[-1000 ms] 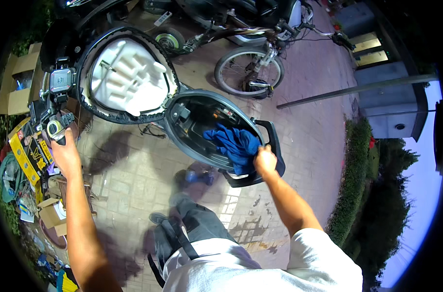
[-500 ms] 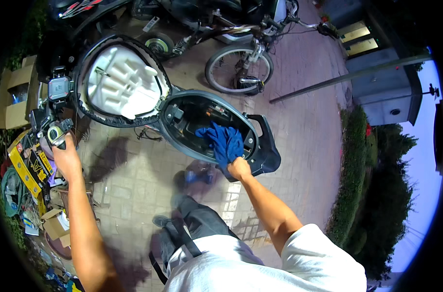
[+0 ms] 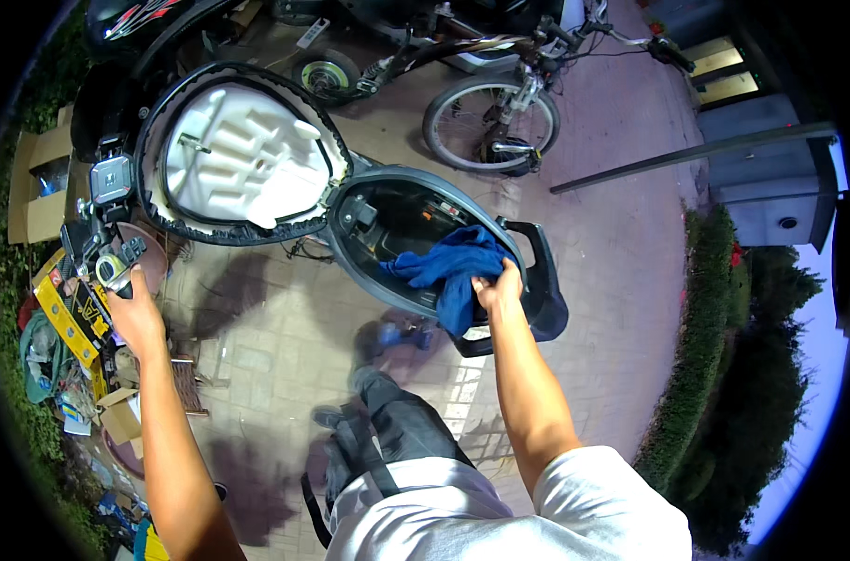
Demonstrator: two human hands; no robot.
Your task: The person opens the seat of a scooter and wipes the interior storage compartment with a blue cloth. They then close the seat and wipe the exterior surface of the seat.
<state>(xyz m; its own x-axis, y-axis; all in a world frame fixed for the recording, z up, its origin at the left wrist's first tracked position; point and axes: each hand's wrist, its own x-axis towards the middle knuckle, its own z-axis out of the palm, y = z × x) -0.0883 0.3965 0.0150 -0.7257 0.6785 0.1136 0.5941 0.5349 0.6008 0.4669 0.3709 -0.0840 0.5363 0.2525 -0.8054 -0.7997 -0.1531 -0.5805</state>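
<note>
Holding blue cloth (image 3: 458, 266), with a printed yellow box (image 3: 70, 323) far left.

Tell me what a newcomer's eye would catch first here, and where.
Probably the vivid blue cloth, gripped by the right hand at the near rim of the open under-seat compartment. Next, perhaps, the raised seat's white underside, up and left of that compartment.

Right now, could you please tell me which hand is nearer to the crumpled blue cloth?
Right: the right hand is gripping the crumpled blue cloth, while the left hand is well off to its left, at the black handlebar grip.
</note>
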